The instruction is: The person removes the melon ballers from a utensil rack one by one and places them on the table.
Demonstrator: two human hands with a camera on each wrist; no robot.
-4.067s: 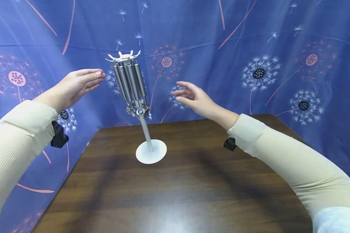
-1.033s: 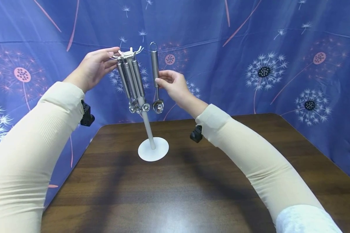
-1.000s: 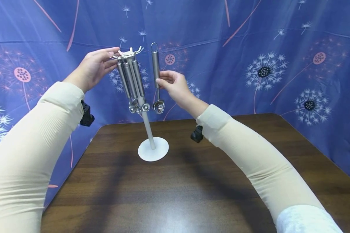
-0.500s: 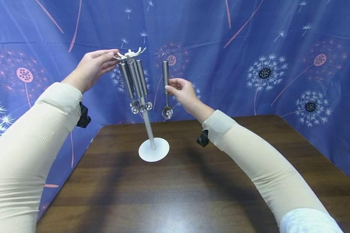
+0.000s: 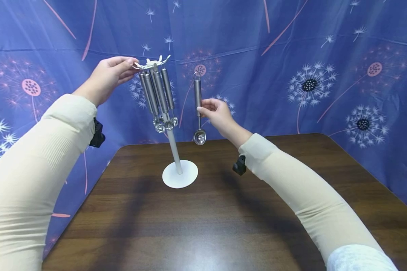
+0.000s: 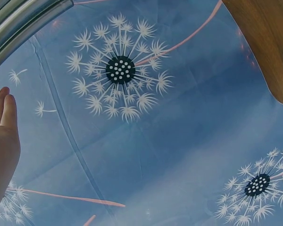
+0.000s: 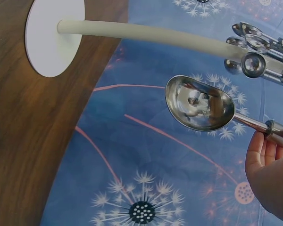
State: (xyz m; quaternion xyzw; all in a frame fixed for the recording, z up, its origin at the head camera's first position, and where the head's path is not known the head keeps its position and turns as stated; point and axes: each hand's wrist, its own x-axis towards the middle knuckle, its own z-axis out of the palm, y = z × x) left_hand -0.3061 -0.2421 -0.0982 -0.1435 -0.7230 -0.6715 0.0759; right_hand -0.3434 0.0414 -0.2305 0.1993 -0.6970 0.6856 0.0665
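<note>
My right hand (image 5: pixel 220 116) pinches the thick grey handle of a metal scoop (image 5: pixel 198 98), held upright with its bowl down, apart from the stand. In the right wrist view the scoop (image 7: pixel 198 103) shows a shiny oval bowl and a ring at the neck. My left hand (image 5: pixel 106 81) pinches a hook at the left of the white utensil stand (image 5: pixel 174 150) with thumb and fingertips. Several metal utensils (image 5: pixel 159 90) with grey handles and small round bowls hang from its hooks. The left wrist view shows only part of my left hand (image 6: pixel 4 127) near blurred handles.
The stand's round white base (image 5: pixel 171 180) rests on a brown wooden table (image 5: pixel 203 222), towards its back edge. A blue curtain (image 5: pixel 244 75) with dandelion prints hangs behind and to the sides. A small black camera sits on each wrist.
Four seconds ago both hands were apart from the stand. The right hand now has the scoop and has moved it right and down. The left hand has reached the top, and the hanging utensils have turned slightly.
</note>
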